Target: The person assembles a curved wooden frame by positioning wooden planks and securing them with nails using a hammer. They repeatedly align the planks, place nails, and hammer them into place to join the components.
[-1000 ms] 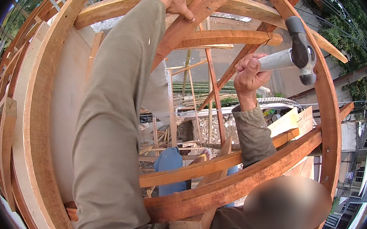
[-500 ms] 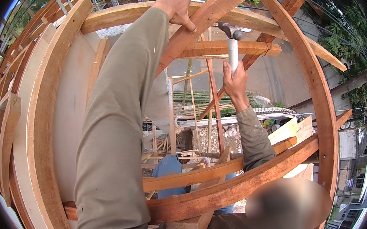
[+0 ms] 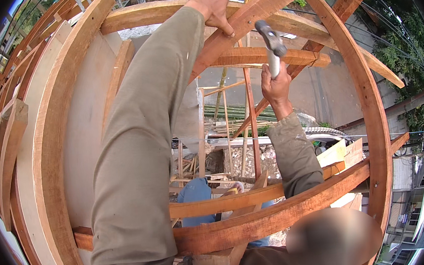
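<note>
My left hand [image 3: 213, 9] reaches up and grips the edge of a slanting reddish-brown plank [image 3: 256, 11], thumb on its face and fingers over the far side. A small dark spot, a nail or a hole, shows on that plank near the thumb. In my right hand [image 3: 276, 88], closed around the pale handle, is a hammer [image 3: 272, 42] with a dark metal head. The hammer head hangs in view just below the plank, tilted toward me; whether it touches wood I cannot tell. Beneath the plank runs a shorter horizontal timber [image 3: 271, 55].
Two crossbeams [image 3: 272, 224] pass close in front of me, my right arm reaching beyond them. A tall upright beam [image 3: 367, 97] stands right, another [image 3: 51, 163] left beside a pale panel [image 3: 83, 94]. Far below lie rubble [image 3: 263, 161] and bamboo poles [image 3: 232, 126]. Wires hang at right.
The hammer has turned and tipped toward me, its handle now foreshortened, as my right hand shifts slightly. My left hand keeps its grip on the plank. The whole view has shifted a little.
</note>
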Demonstrator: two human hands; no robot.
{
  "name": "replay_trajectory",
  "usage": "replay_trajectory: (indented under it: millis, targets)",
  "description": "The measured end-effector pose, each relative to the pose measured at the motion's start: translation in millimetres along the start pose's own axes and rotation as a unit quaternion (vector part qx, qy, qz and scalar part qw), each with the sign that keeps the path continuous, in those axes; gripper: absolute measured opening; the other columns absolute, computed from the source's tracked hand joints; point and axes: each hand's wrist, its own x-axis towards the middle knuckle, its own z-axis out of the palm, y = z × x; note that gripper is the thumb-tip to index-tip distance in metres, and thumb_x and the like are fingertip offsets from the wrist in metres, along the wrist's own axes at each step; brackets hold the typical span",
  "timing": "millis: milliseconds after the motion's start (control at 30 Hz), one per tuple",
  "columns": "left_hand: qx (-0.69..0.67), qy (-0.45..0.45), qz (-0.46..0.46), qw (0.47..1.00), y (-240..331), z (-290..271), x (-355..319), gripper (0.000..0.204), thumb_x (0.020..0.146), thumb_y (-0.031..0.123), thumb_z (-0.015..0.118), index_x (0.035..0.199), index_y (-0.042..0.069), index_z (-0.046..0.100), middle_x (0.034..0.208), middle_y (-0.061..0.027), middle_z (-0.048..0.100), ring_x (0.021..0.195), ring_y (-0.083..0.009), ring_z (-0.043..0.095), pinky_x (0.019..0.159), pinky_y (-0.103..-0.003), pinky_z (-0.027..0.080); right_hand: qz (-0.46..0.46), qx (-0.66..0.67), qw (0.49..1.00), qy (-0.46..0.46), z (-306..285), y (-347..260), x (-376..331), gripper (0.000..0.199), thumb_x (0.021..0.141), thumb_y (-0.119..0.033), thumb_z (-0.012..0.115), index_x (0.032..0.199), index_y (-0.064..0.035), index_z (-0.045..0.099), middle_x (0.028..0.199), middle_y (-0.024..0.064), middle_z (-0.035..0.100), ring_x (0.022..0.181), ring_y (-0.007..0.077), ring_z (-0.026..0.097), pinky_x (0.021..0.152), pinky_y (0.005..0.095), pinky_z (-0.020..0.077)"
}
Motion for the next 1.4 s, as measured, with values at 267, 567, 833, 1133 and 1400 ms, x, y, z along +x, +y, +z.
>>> replay_trajectory:
  millis: [267, 567, 833, 1133, 1400]
  targets:
    - [-0.021, -0.006, -0.012, 1.0, -0.5, -6.9, -0.1, 0.096, 0.056, 0.079, 0.079, 0.108, 0.0, 0.062, 0.091, -0.0168, 0.074, 0.087, -0.0355, 0.074, 0.079, -0.044, 0.058, 0.029, -0.059, 0.998, 0.0, -3.6, 6.0, 1.0, 0.022, 0.101, -0.019, 0.068, 0.099, 0.0, 0.056, 0.069, 0.0103, 0.062, 0.057, 0.0209, 0.062, 0.056, 0.0317, 0.05]
    - [-0.004, -0.002, -0.012, 1.0, -5.3, -3.3, -3.0, 0.098, 0.055, 0.08, 0.079, 0.109, 0.0, 0.062, 0.092, -0.0162, 0.075, 0.087, -0.0343, 0.074, 0.078, -0.043, 0.058, 0.017, -0.225, 0.97, -0.093, -5.9, 6.3, 10.0, 0.022, 0.1, -0.017, 0.068, 0.099, -0.0011, 0.054, 0.067, 0.0141, 0.066, 0.062, 0.0223, 0.07, 0.053, 0.0352, 0.0493]
    - [-0.014, -0.014, -0.018, 1.0, 0.5, -7.4, -3.9, 0.098, 0.057, 0.08, 0.078, 0.111, -0.001, 0.062, 0.093, -0.0159, 0.075, 0.089, -0.0333, 0.074, 0.079, -0.043, 0.058, 0.047, -0.255, 0.96, -0.103, -18.8, 20.0, 8.7, 0.024, 0.094, -0.022, 0.07, 0.105, -0.0036, 0.059, 0.07, 0.0204, 0.067, 0.067, 0.0423, 0.07, 0.056, 0.0488, 0.0541]
    - [0.016, 0.006, -0.017, 1.0, -20.7, -6.5, 3.2, 0.099, 0.056, 0.082, 0.077, 0.109, 0.0, 0.06, 0.094, -0.0174, 0.074, 0.09, -0.0342, 0.074, 0.079, -0.044, 0.059, 0.102, -0.183, 0.975, -0.079, -18.6, -5.1, 2.8, 0.026, 0.096, -0.025, 0.07, 0.102, -0.0026, 0.058, 0.074, 0.0249, 0.067, 0.075, 0.0456, 0.071, 0.062, 0.0475, 0.055]
    - [-0.025, -0.042, -0.001, 0.999, -7.4, -9.0, -2.4, 0.1, 0.059, 0.081, 0.078, 0.114, -0.001, 0.059, 0.098, -0.0193, 0.074, 0.094, -0.036, 0.074, 0.082, -0.046, 0.058, 0.572, 0.247, 0.782, -0.021, -82.3, -94.3, -91.9, 0.026, 0.106, -0.033, 0.059, 0.099, -0.01, 0.05, 0.063, -0.0039, 0.044, 0.047, 0.0068, 0.045, 0.035, 0.0261, 0.0397]
